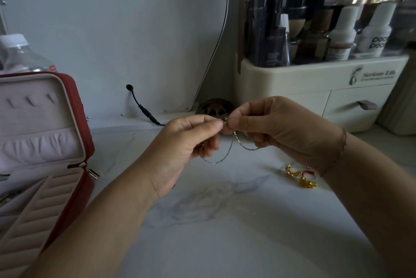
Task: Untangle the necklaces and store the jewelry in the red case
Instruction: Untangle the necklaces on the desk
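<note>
- Head view, setting: white marbled tabletop against a pale wall. A cream cosmetics organiser stands at the back right, a clear bottle at the far left, and a black cable plug lies by the mirror base.
- Head view, task items: the red case lies open at the left edge with its lid upright, showing hooks and a pouch, and its ring rolls facing up. A thin silver chain hangs in loops between the two hands, clear of the table. Gold earrings lie on the table just under the right wrist, well apart from the case.
- Head view, hands: the left hand pinches the chain between thumb and forefinger, with the other fingers curled under. The right hand pinches it at nearly the same spot, fingertips almost touching the left's. Whether a knot or the clasp sits at that spot is too small to tell.
- Judgement, step in hand: working the chain free at the pinch.
- Judgement, method: hold lightly and tease the strands apart sideways rather than pulling the ends, since tension would likely tighten any knot or snap a fine link. Let the slack hang free so crossings show. Lowering the work onto the table would likely steady it.
- Judgement, remaining: chain and earrings are not yet stored.
</note>
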The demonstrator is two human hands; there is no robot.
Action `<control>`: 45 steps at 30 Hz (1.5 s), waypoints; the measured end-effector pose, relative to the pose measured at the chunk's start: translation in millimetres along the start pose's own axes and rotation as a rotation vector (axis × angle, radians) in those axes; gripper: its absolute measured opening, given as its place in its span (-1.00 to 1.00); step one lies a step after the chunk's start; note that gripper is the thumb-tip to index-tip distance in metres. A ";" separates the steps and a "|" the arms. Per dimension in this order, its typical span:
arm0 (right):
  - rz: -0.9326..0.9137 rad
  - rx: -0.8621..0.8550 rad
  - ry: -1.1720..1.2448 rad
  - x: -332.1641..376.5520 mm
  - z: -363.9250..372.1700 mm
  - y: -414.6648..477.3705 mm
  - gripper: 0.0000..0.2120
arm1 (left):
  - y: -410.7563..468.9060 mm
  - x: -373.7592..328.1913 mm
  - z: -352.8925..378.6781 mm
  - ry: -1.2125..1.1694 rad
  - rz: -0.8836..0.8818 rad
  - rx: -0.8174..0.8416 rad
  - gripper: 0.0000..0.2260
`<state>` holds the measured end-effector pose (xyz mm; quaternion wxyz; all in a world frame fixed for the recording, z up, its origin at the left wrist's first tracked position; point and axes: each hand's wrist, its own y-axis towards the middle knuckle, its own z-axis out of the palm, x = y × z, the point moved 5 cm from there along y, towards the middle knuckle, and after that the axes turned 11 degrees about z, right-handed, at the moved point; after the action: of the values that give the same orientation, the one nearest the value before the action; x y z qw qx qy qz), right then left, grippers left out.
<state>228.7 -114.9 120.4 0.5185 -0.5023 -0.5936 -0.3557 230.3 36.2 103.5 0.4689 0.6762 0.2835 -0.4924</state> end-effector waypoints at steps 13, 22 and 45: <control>-0.034 -0.024 -0.142 3.0 8.6 -4.9 -0.89 | -0.2 -2.8 1.0 -0.009 0.010 -0.040 -0.81; -0.001 0.028 -0.079 -0.3 5.2 -1.2 -0.72 | 2.0 -1.3 -1.4 -0.099 0.029 -0.107 -0.82; -0.059 0.054 0.087 3.1 1.3 -2.6 -0.82 | 6.6 2.7 -16.7 -0.566 -0.092 -0.268 -0.87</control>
<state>226.0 -113.6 123.4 0.5464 -0.4545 -0.5944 -0.3763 243.5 48.6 104.6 0.5913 0.4312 0.2344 -0.6399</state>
